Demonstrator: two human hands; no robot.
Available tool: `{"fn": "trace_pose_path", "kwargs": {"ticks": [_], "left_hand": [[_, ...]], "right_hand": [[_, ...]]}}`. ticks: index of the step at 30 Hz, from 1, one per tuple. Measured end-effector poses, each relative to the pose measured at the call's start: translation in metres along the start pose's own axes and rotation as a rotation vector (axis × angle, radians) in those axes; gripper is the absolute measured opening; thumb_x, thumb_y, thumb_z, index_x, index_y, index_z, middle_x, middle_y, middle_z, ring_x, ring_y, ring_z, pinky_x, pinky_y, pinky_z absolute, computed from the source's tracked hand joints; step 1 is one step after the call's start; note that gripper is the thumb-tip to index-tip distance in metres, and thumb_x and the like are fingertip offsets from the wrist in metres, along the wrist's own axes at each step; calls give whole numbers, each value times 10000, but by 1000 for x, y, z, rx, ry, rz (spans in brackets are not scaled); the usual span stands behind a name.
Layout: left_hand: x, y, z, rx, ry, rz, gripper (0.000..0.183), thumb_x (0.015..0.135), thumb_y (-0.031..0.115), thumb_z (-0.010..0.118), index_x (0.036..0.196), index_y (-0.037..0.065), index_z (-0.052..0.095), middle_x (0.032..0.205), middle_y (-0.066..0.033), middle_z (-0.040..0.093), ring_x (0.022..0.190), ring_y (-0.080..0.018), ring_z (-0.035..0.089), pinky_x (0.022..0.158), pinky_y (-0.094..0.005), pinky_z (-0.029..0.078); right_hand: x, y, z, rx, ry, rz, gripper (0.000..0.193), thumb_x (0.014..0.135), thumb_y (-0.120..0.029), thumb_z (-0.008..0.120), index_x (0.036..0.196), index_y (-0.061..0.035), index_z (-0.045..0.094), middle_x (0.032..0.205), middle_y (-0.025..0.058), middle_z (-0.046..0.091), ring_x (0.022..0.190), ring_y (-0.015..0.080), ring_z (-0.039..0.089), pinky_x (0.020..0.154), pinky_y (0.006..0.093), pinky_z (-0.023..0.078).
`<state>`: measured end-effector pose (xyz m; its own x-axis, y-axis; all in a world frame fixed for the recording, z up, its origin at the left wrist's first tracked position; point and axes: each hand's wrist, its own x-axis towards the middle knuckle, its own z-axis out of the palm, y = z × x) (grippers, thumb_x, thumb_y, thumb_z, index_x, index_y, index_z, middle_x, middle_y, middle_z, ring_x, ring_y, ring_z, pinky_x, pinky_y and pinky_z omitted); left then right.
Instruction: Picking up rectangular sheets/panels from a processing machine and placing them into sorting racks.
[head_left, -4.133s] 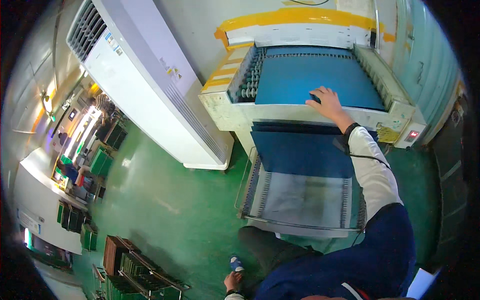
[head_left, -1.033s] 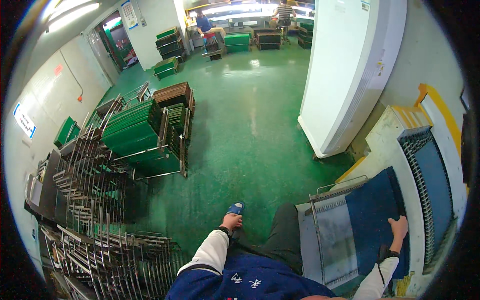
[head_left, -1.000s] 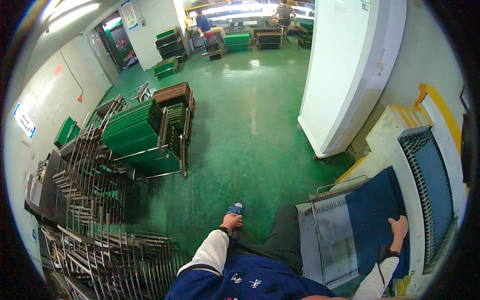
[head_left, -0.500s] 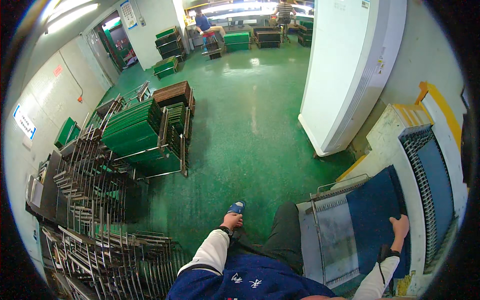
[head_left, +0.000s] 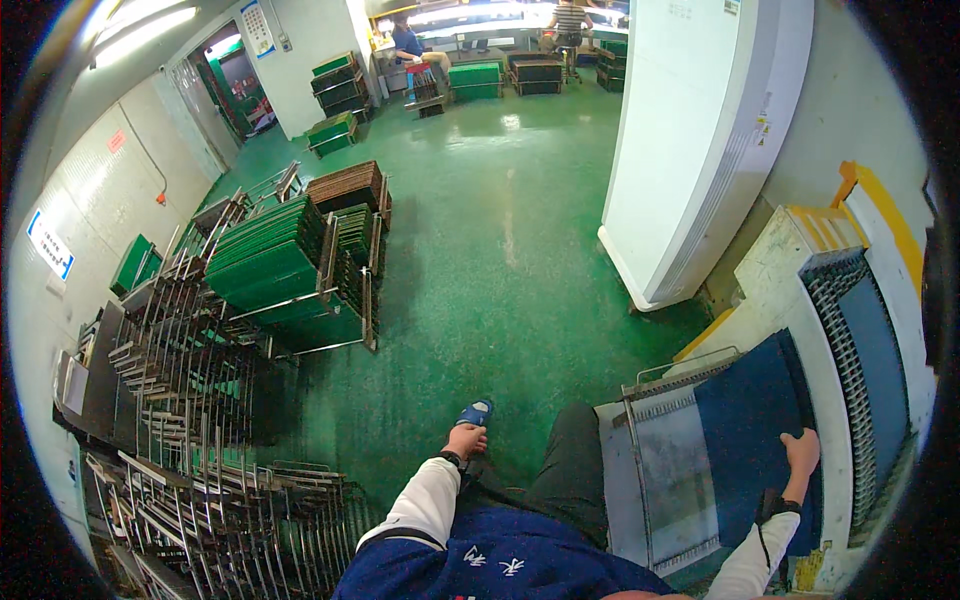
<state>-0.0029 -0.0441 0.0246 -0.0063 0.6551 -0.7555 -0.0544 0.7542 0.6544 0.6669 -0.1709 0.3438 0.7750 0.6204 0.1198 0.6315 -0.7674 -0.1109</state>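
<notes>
At my lower right, several dark blue flat panels (head_left: 745, 420) stand packed side by side in a metal rack (head_left: 632, 455). My right hand (head_left: 799, 455) lies at their far-right end, thumb and fingers curled on the edge of the outermost panel. My left hand (head_left: 466, 440) rests above my left leg with its fingers curled in, and nothing shows in it. A blue shoe (head_left: 476, 412) sticks out just beyond that hand.
Beside the rack is a machine with a toothed conveyor (head_left: 850, 370) carrying another blue panel (head_left: 875, 370). A tall white cabinet (head_left: 690, 150) stands ahead right. Metal racks (head_left: 230, 510) crowd my left, with green boards (head_left: 265, 255) beyond. Two people sit at a far bench.
</notes>
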Motion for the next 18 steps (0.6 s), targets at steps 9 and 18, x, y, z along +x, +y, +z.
{"fn": "trace_pose_path", "kwargs": {"ticks": [9, 18], "left_hand": [[-4, 1, 3, 11, 20, 32, 273, 848, 209, 625, 1002, -16, 626, 811, -100, 648, 618, -184, 626, 540, -300, 538], [-8, 1, 0, 4, 40, 20, 282, 851, 212, 624, 1019, -15, 617, 816, -100, 646, 606, -181, 617, 527, -295, 528]], "right_hand": [[6, 12, 13, 17, 48, -2, 506, 643, -253, 764, 1041, 27, 627, 1041, 222, 636, 992, 378, 597, 870, 426, 464], [-6, -15, -9, 13, -51, 43, 571, 658, -249, 754, 1124, 39, 593, 1119, 223, 614, 1060, 361, 577, 921, 411, 444]]}}
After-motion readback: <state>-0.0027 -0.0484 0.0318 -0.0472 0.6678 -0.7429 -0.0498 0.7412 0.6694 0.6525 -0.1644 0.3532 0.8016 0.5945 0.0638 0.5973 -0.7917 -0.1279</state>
